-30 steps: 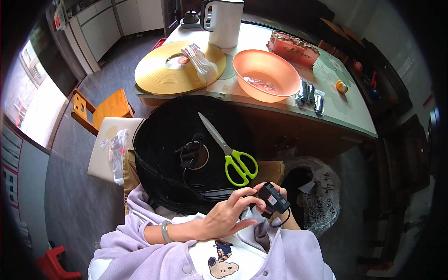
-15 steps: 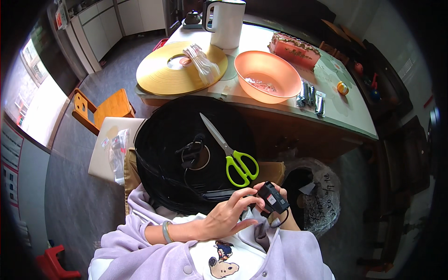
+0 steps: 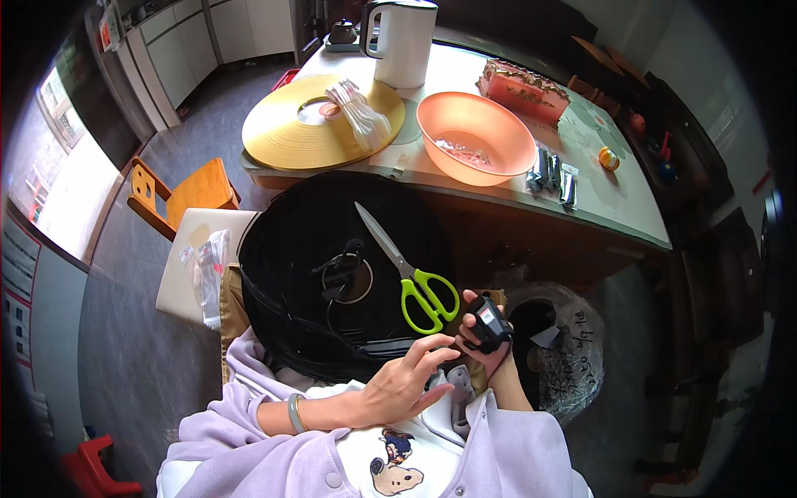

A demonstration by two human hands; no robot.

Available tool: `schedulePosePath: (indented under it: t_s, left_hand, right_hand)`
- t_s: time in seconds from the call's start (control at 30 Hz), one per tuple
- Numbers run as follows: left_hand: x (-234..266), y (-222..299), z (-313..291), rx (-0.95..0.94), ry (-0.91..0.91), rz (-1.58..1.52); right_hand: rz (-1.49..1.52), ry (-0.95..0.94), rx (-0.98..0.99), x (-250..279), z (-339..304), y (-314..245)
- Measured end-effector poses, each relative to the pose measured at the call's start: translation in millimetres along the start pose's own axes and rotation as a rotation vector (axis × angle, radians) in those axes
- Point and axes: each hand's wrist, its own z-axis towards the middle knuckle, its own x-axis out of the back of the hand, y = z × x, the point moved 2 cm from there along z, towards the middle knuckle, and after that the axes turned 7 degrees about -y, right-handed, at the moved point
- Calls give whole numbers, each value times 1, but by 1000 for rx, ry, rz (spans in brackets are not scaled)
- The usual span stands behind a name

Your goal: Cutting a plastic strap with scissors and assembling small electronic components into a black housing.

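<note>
A small black box-shaped device (image 3: 491, 329) with a pale label is in my right hand (image 3: 486, 357), its fingers curled around the near side. Just left of it, my left hand (image 3: 407, 383) hovers with fingers spread and nothing in them. In front of me lies a large black roll (image 3: 282, 274) of flat material with a round hole in its middle. Scissors with green handles (image 3: 430, 300) rest on this roll, blades slightly apart and pointing away from me. A black bundled cord (image 3: 340, 278) lies over the roll's central hole.
A table (image 3: 614, 199) ahead holds a yellow roll (image 3: 274, 133), an orange basin (image 3: 477, 137), a white kettle (image 3: 407, 46), a pink box (image 3: 523, 90) and small black packets (image 3: 550, 173). A plastic-wrapped roll (image 3: 573, 357) stands at right. A wooden chair (image 3: 199, 191) and cushioned stool (image 3: 178, 278) are left.
My right hand has lifted the black device slightly up and right and tilted it. My left fingers, formerly at the device, are now apart from it.
</note>
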Motion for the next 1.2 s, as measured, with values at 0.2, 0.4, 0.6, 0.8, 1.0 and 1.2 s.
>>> schedulePosePath:
  t_s: [0.2,0.4,0.6,0.8,1.0,1.2]
  left_hand:
    - [-2,-2,-1,26,-23,40]
    - [-2,-2,0,28,-27,46]
    - [-3,-4,-1,43,-35,35]
    - [1,0,2,-12,-29,75]
    - [0,0,3,-42,-21,90]
    - [-2,-1,2,-12,-41,94]
  right_hand:
    - [-51,-374,-117,8,-4,-7]
    - [-60,-402,-146,9,-7,-6]
    - [-176,-424,-150,5,-6,-4]
    - [-249,-376,-149,4,-11,-3]
    - [-341,-309,-142,8,-14,-4]
    - [-380,-222,-113,2,-15,-2]
